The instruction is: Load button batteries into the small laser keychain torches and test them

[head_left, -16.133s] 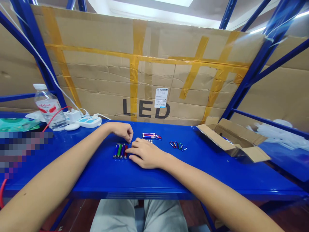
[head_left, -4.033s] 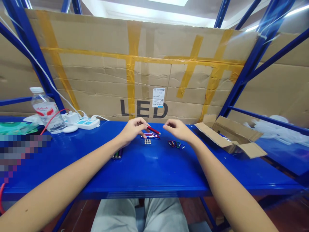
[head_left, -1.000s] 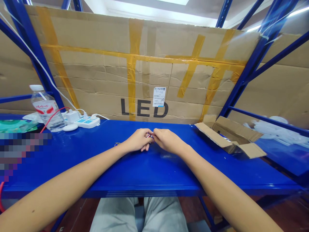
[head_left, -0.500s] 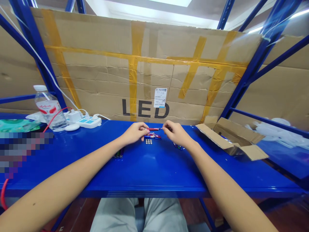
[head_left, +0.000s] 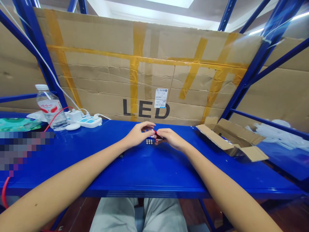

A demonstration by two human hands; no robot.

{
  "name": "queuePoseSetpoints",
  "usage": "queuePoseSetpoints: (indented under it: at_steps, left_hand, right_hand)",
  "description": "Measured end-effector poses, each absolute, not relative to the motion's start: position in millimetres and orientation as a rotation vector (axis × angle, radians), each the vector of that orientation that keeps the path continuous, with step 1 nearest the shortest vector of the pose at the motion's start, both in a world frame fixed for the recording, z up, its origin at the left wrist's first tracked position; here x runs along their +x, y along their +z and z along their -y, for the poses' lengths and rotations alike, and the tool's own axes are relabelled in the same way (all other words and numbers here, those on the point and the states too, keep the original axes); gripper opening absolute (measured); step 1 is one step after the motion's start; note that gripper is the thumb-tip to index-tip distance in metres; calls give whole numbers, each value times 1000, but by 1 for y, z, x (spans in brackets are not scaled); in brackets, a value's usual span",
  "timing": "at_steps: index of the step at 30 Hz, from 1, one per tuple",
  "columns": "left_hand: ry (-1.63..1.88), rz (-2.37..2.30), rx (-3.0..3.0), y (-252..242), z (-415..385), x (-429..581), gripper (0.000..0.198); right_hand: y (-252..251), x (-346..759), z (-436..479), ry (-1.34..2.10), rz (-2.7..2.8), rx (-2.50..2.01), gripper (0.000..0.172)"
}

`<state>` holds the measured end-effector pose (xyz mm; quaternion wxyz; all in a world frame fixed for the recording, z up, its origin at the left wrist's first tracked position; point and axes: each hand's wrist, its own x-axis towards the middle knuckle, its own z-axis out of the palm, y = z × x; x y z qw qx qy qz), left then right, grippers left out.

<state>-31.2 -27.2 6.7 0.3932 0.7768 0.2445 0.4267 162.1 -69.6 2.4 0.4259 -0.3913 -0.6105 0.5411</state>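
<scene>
My left hand (head_left: pixel 138 134) and my right hand (head_left: pixel 169 138) meet over the middle of the blue table (head_left: pixel 149 167). Both pinch a small red pen-like tube (head_left: pixel 155 132) between their fingertips. Just below the fingertips lies a cluster of small silver button cells (head_left: pixel 149 141) on the table. More small coloured tubes lie under the hands, mostly hidden. The end of another tube (head_left: pixel 121 156) peeks out beside my left forearm.
An open cardboard box (head_left: pixel 233 138) sits at the right. At the left stand a water bottle (head_left: pixel 51 108), a white power strip (head_left: pixel 89 121) with a plug and a red cable (head_left: pixel 56 112). A taped cardboard wall marked LED (head_left: pixel 146 108) closes the back, between blue rack posts.
Half a second ago my hands held the red tube stretched between them, apart. Now they have come together and lower, just above the button cells.
</scene>
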Motion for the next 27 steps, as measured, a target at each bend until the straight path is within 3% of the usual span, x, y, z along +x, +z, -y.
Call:
queuePoseSetpoints:
  at_steps: [6,18,27]
  left_hand:
    - [1128,-513,1414,10,17,-35,39]
    - [986,-493,1115,11,20,-35,60]
    - [989,-549,1118,11,18,-36,61]
  right_hand:
    - [12,166,73,1332,1404,-966,21]
    - [13,163,79,1531,1464,-1025,25]
    - [15,168,79,1446,1503,-1095,24]
